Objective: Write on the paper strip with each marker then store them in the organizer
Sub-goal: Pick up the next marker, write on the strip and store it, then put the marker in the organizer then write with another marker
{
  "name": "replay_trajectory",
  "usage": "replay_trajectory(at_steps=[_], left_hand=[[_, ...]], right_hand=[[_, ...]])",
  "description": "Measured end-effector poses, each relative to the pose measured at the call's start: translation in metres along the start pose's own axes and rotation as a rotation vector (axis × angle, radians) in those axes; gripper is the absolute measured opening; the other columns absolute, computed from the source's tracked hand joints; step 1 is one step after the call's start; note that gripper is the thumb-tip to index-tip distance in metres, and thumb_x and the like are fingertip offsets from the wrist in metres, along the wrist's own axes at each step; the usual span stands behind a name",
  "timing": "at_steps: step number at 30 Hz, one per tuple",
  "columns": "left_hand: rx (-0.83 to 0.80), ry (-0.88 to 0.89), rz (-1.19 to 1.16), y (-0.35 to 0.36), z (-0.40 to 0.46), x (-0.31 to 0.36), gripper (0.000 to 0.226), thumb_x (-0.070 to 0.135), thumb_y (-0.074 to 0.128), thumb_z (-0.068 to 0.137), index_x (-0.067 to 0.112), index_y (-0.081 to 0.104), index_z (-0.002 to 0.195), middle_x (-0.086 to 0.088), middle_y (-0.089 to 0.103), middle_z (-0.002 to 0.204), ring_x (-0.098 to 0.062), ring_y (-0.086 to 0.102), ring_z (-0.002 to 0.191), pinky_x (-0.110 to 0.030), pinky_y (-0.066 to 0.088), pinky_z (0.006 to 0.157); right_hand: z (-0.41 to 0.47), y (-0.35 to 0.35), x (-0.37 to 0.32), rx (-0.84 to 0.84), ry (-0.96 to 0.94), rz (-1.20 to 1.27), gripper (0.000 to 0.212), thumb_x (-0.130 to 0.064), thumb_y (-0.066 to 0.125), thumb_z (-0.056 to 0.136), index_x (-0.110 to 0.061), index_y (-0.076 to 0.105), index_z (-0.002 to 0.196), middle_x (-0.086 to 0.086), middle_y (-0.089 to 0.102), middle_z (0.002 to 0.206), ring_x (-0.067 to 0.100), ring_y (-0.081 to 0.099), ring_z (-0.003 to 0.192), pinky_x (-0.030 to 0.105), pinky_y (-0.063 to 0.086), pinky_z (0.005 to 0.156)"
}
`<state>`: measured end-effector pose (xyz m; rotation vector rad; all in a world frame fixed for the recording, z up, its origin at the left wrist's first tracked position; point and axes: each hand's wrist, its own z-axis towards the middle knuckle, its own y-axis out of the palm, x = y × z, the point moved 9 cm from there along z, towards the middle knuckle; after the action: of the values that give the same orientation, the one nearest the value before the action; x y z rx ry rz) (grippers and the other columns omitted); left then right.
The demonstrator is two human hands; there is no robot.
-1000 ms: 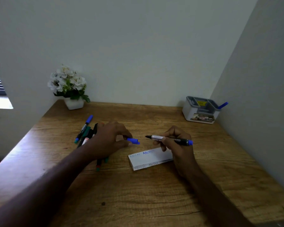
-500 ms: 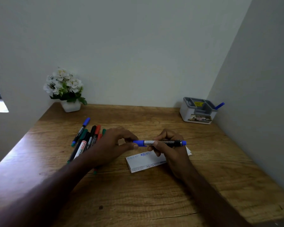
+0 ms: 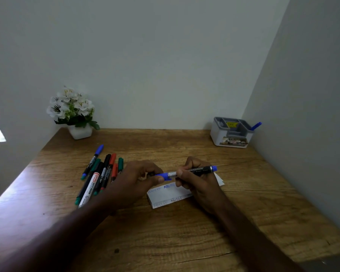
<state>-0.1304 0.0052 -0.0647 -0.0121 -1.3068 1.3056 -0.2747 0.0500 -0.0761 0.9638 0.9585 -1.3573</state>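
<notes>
My right hand (image 3: 199, 185) grips a blue marker (image 3: 198, 170) by its black barrel, level above the desk. My left hand (image 3: 134, 183) pinches the blue cap (image 3: 164, 176), which sits on the marker's left end. Under both hands lies the white paper strip (image 3: 168, 195), with blue and faint lettering on it; my right hand hides part of it. A pile of several markers (image 3: 100, 173) in blue, green, black and red lies to the left. The grey and white organizer (image 3: 232, 132) stands at the back right corner, with one blue marker (image 3: 256, 126) sticking out of it.
A white pot of white flowers (image 3: 75, 112) stands at the back left of the wooden desk (image 3: 165, 242). Walls close in the desk at the back and on the right. The desk's left edge drops off beside the marker pile.
A second ago the cap was off, in my left hand, and the marker tip was bare. The cap has since gone onto the tip, and both hands hold the capped marker.
</notes>
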Motion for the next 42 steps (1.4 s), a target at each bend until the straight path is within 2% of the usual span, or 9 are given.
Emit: replay_trajectory(at_steps=[8, 11, 14, 17, 22, 28, 32, 35, 42], left_hand=[[0.027, -0.044, -0.026, 0.003, -0.001, 0.004, 0.008, 0.032, 0.062, 0.091, 0.035, 0.069, 0.088, 0.016, 0.067, 0.081, -0.01, 0.06, 0.08, -0.019, 0.045, 0.067], [0.021, -0.049, -0.103, 0.006, 0.007, 0.018, 0.019, 0.044, 0.061, 0.088, 0.029, 0.073, 0.091, 0.008, 0.071, 0.085, -0.014, 0.064, 0.082, -0.032, 0.051, 0.072], [0.083, -0.043, -0.236, 0.004, 0.031, 0.04, 0.014, 0.027, 0.063, 0.09, 0.021, 0.077, 0.091, 0.002, 0.075, 0.087, -0.014, 0.069, 0.085, -0.03, 0.055, 0.078], [0.075, -0.088, -0.282, 0.01, 0.059, 0.05, 0.013, 0.025, 0.064, 0.089, 0.024, 0.076, 0.095, 0.009, 0.075, 0.092, -0.006, 0.068, 0.091, -0.023, 0.051, 0.081], [-0.017, -0.054, -0.005, 0.032, 0.106, 0.049, 0.028, 0.043, 0.064, 0.088, 0.031, 0.071, 0.111, 0.016, 0.072, 0.103, 0.002, 0.064, 0.095, -0.027, 0.05, 0.086], [-0.034, 0.007, 0.088, 0.055, 0.17, 0.054, 0.021, 0.032, 0.067, 0.088, 0.018, 0.072, 0.103, 0.005, 0.071, 0.096, -0.005, 0.064, 0.086, -0.025, 0.051, 0.075], [-0.042, 0.067, 0.152, 0.07, 0.219, 0.059, 0.026, 0.026, 0.067, 0.088, 0.012, 0.071, 0.11, -0.001, 0.07, 0.101, -0.008, 0.062, 0.088, -0.005, 0.041, 0.068], [-0.047, 0.08, 0.169, 0.077, 0.248, 0.059, 0.031, 0.028, 0.068, 0.087, 0.012, 0.069, 0.113, -0.004, 0.07, 0.101, -0.009, 0.063, 0.088, -0.011, 0.044, 0.07], [-0.091, 0.09, 0.225, 0.096, 0.276, 0.046, 0.032, 0.028, 0.069, 0.087, 0.01, 0.069, 0.112, -0.005, 0.07, 0.099, -0.01, 0.062, 0.086, -0.01, 0.042, 0.067]], right_hand=[[-0.003, -0.007, -0.009, -0.001, -0.004, -0.032, 0.022, -0.007, 0.065, 0.093, 0.012, 0.054, 0.086, 0.014, 0.066, 0.073, 0.022, 0.056, 0.066, 0.025, 0.046, 0.058], [-0.003, -0.015, -0.015, 0.122, -0.023, -0.064, 0.021, -0.01, 0.072, 0.088, 0.007, 0.06, 0.087, 0.011, 0.067, 0.075, 0.015, 0.059, 0.066, 0.025, 0.048, 0.061], [0.0, -0.017, -0.023, 0.239, -0.042, -0.074, 0.007, -0.014, 0.073, 0.087, -0.01, 0.074, 0.093, -0.001, 0.071, 0.079, 0.005, 0.061, 0.071, 0.019, 0.048, 0.064], [0.001, -0.037, -0.03, 0.378, -0.067, -0.142, 0.013, -0.023, 0.061, 0.096, -0.021, 0.074, 0.101, -0.007, 0.073, 0.087, -0.001, 0.061, 0.077, 0.018, 0.05, 0.068], [0.005, -0.097, -0.029, 0.524, 0.005, -0.235, 0.019, -0.025, 0.05, 0.103, -0.021, 0.069, 0.107, -0.002, 0.073, 0.101, 0.014, 0.068, 0.096, 0.032, 0.059, 0.079], [0.031, -0.22, -0.102, 0.648, -0.084, -0.954, 0.014, -0.012, 0.058, 0.095, -0.012, 0.066, 0.107, 0.005, 0.067, 0.096, 0.021, 0.065, 0.086, 0.036, 0.054, 0.079], [0.059, -0.277, -0.126, 0.649, 0.016, -1.244, 0.013, -0.014, 0.062, 0.09, -0.012, 0.062, 0.103, 0.011, 0.068, 0.093, 0.027, 0.062, 0.082, 0.035, 0.051, 0.071], [0.078, -0.295, -0.134, 0.585, 0.089, -1.39, 0.014, -0.012, 0.06, 0.089, -0.01, 0.067, 0.1, 0.012, 0.067, 0.099, 0.024, 0.059, 0.086, 0.029, 0.045, 0.07], [0.113, -0.313, -0.105, 0.38, 0.271, -1.477, 0.019, -0.02, 0.07, 0.083, -0.012, 0.069, 0.1, 0.012, 0.066, 0.107, 0.024, 0.064, 0.091, 0.036, 0.058, 0.077]])
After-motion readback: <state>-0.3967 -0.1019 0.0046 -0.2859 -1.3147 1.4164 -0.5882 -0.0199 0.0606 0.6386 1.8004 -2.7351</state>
